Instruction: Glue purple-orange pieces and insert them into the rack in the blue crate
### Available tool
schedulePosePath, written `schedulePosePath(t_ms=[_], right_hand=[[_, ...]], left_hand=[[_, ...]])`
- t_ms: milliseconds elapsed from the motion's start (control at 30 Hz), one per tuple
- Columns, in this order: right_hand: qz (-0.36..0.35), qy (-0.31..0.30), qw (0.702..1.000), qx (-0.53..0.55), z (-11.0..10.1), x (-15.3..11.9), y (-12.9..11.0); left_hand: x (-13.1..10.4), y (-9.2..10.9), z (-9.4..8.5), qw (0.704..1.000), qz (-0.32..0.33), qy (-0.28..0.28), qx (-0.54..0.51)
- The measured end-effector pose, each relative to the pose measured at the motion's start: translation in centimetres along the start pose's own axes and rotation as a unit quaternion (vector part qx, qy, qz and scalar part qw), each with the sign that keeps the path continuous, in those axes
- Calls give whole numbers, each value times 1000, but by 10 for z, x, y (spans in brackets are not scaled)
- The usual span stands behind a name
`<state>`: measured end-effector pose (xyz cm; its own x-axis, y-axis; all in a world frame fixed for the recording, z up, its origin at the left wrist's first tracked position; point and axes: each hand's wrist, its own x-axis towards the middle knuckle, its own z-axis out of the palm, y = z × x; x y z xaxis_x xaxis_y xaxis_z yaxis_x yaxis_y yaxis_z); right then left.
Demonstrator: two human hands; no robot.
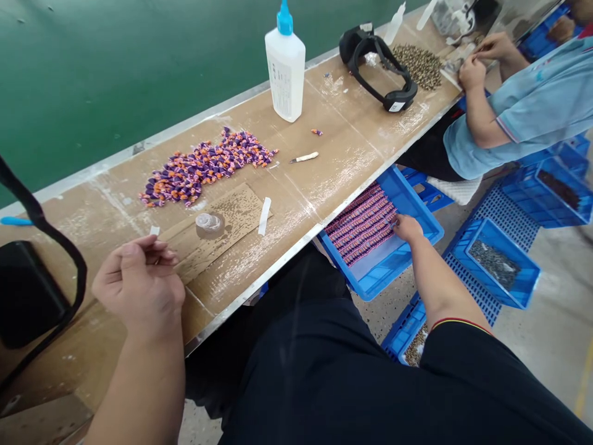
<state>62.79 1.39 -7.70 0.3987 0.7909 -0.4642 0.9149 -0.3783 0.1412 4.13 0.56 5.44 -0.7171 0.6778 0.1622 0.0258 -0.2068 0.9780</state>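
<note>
My right hand (407,228) reaches into a blue tray (389,272), its fingers closed at the right end of neat rows of small purple and pink pieces (364,225); what the fingertips grip is hidden. Above the bench at the left, my left hand (143,278) has its palm up and fingers curled together, and anything between them is too small to name. Just right of it lies a cardboard piece (236,216) dotted with glue marks, bearing a small clear cup (208,223). Behind the cardboard is a heap of purple and orange pieces (204,167).
A white bottle (286,74) with a blue nozzle stands at the back. A small knife (304,157), a black headset (380,68) and a pile of brassy pieces (419,65) lie rightward. A co-worker (523,111) sits at right. A black cable (78,266) hangs at left.
</note>
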Motion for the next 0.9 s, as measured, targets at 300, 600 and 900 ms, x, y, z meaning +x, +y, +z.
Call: schedulePosePath(t_ms=[300,600,900], right_hand=[[-27,6,1000,-3,7,6,-5],[-16,9,1000,-1,4,4,-7],[41,12,999,10,-1,3,-4]], left_hand=[[-1,3,3,1000,-8,9,7],[-1,3,4,1000,-17,19,0],[0,2,4,999,-16,22,35]])
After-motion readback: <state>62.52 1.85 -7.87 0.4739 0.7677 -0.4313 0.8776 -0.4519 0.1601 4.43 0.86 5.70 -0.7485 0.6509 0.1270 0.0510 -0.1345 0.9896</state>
